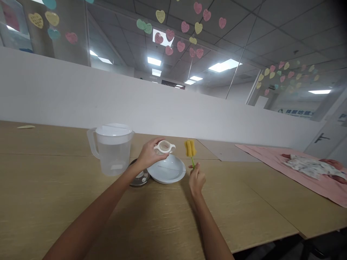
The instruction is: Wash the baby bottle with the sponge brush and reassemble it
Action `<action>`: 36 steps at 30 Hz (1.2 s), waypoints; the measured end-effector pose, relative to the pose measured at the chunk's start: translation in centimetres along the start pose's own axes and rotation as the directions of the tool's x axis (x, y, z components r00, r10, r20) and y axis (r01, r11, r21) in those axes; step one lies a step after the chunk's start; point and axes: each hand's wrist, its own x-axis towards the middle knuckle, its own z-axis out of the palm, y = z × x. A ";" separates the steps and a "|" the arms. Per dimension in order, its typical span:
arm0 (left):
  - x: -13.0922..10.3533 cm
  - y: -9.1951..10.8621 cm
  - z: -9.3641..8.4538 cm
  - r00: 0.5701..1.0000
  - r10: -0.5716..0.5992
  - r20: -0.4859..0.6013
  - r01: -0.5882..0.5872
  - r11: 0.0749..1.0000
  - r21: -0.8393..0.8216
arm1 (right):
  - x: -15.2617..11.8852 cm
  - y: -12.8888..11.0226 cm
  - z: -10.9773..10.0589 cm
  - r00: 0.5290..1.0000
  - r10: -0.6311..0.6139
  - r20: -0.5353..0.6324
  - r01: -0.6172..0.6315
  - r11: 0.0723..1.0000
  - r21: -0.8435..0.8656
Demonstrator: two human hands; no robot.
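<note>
My left hand (150, 155) is closed around a baby bottle (165, 146) with a white two-handled collar, its round mouth tilted toward me. It is held above the far rim of a white bowl (166, 171). In my right hand (197, 179) is the thin green handle of a bottle brush (190, 148); its yellow sponge head points up, to the right of the bowl and apart from the bottle. Left of the bowl, partly behind my left forearm, lies a dark round dish (140, 182) with small white parts in it.
A clear plastic pitcher (114, 153) with a white lid stands on the wooden table (81, 202) at the left. At the right, a small figure (314, 167) in patterned clothes lies on a pink cloth (273, 156). A white wall (116, 97) rises behind the table.
</note>
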 end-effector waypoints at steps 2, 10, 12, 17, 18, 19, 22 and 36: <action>0.0 -0.4 0.2 1.000 0.009 0.029 -0.011 0.999 0.036 | 0.1 -0.2 -0.3 0.997 0.082 -0.004 -0.082 0.997 0.015; -0.3 -1.4 0.8 0.956 0.224 0.188 -0.275 0.906 0.321 | -0.2 -1.0 -0.5 1.000 -0.011 -0.008 0.010 0.995 -0.096; -0.3 -1.5 0.8 0.945 0.259 0.199 -0.317 0.873 0.371 | -0.4 -1.1 -0.4 0.997 -0.059 -0.047 0.052 0.989 -0.142; -0.3 -1.5 0.5 0.921 0.302 0.244 -0.384 0.801 0.460 | -0.4 -1.4 -0.3 0.992 -0.077 -0.096 0.055 0.975 -0.215; -0.3 -1.4 0.4 0.916 0.303 0.262 -0.396 0.785 0.477 | -0.3 -1.4 -0.4 0.992 -0.076 -0.100 0.053 0.975 -0.217; -0.3 -1.3 0.3 0.910 0.306 0.280 -0.410 0.768 0.493 | -0.3 -1.4 -0.4 0.992 -0.076 -0.096 0.055 0.976 -0.213; -0.2 -1.1 0.0 0.894 0.324 0.309 -0.445 0.723 0.528 | -0.2 -1.3 -0.4 0.996 -0.061 -0.057 0.049 0.980 -0.190; -1.0 0.3 1.4 0.787 0.414 0.456 -0.616 0.540 0.573 | -0.4 -0.6 0.1 0.963 -0.212 -0.165 0.161 0.947 -0.278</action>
